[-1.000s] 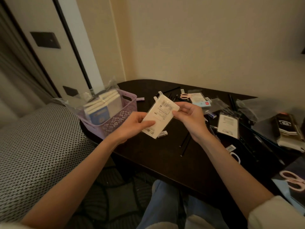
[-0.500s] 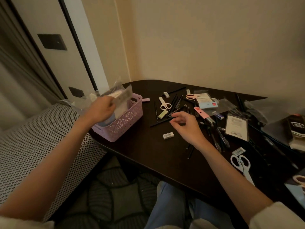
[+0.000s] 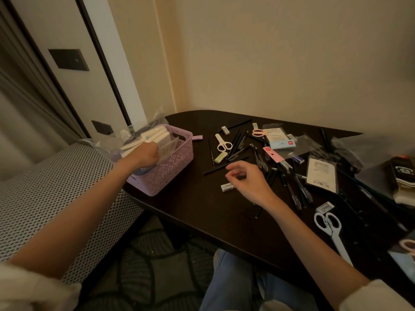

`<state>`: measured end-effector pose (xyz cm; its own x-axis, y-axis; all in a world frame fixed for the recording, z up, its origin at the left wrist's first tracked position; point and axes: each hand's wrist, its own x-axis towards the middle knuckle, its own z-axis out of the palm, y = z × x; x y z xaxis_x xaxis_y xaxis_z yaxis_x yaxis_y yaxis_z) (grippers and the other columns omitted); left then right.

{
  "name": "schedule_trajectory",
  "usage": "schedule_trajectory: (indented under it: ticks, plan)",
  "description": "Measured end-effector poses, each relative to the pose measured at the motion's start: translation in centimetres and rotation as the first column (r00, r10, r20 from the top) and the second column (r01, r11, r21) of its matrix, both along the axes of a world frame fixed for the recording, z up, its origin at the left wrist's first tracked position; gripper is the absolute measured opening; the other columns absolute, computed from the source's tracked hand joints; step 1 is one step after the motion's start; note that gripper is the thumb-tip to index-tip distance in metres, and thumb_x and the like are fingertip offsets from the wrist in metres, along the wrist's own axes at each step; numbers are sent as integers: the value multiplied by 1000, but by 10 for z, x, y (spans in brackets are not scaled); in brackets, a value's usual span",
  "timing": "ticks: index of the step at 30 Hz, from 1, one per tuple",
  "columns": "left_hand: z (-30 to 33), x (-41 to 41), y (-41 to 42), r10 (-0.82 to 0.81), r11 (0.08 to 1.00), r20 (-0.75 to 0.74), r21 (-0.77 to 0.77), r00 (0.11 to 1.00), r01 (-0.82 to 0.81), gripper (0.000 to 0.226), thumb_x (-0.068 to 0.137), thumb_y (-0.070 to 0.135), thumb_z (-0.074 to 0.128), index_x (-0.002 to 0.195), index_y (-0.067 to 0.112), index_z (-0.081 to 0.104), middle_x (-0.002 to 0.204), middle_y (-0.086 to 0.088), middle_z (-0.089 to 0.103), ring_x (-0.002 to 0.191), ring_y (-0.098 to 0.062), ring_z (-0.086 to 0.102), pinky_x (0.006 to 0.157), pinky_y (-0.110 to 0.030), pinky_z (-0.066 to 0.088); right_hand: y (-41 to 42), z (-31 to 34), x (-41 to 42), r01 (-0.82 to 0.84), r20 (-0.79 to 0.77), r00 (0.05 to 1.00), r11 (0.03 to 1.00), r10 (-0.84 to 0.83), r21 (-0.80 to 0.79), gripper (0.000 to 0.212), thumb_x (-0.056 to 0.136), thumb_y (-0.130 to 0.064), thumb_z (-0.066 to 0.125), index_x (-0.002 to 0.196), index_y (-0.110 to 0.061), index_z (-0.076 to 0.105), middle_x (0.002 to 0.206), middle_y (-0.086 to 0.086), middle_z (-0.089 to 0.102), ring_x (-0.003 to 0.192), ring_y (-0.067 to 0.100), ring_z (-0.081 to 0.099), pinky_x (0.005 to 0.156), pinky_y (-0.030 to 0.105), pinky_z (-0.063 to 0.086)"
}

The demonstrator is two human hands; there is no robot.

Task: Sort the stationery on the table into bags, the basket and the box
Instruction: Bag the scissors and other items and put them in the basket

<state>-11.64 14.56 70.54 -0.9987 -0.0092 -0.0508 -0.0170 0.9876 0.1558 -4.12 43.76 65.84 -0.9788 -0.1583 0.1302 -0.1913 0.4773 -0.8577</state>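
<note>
- My left hand is down in the lilac basket at the table's left end, fingers curled at a flat clear-wrapped packet that leans against the white packs already standing there. Whether I truly pinch it or only nudge it I cannot tell, since the fingertips are hidden behind the knuckles.
- To seat it well I judge it should go in upright, flat face against the row — not dropped across the top, where it would take up room the next packs need.
- The plastic wrap looks slippery and springy, so I would press it to the bottom before letting go, or it may fan back out over the rim.
- My right hand hovers over the dark table, empty, fingers loosely curled with thumb and forefinger near each other, just above the small white eraser and a black pencil.
- That eraser seems the natural next pick, since it lies apart from the tangle of pens.
- Still to sort: white scissors, a second pair by my right forearm, pink-handled scissors, the green eraser, a carded pack and clear bags at the right — most of the job, I reckon. I cannot make out the box.
</note>
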Motion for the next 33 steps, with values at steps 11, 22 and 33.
schedule_trajectory:
  ticks: [11,22,33]
  plan:
    - [-2,-11,-9,-66,993,257,116,964,36,26,101,19,42,88,11,63,96,-9,60,84,-18,54,75,-28,41,5,-2,5,-51,18,999,999,50,20,26,90,-12,64,116,-14,62,100,-1,67,98,6,61,80,12,43]
    - [-7,1,4,-97,907,76,417,992,57,39,104,33,36,94,8,63,95,-11,62,88,-26,58,81,-44,49,7,-2,10,-60,21,998,997,59,50,25,91,-12,63,116,-16,62,98,-3,67,97,4,60,74,9,41]
    - [-16,16,67,-119,948,-404,224,907,225,28,99,21,50,120,6,60,108,-12,66,99,-24,62,83,-35,49,44,-21,24,161,21,987,985,-162,69,28,90,-9,63,117,-17,61,99,-6,64,96,4,59,81,16,47]
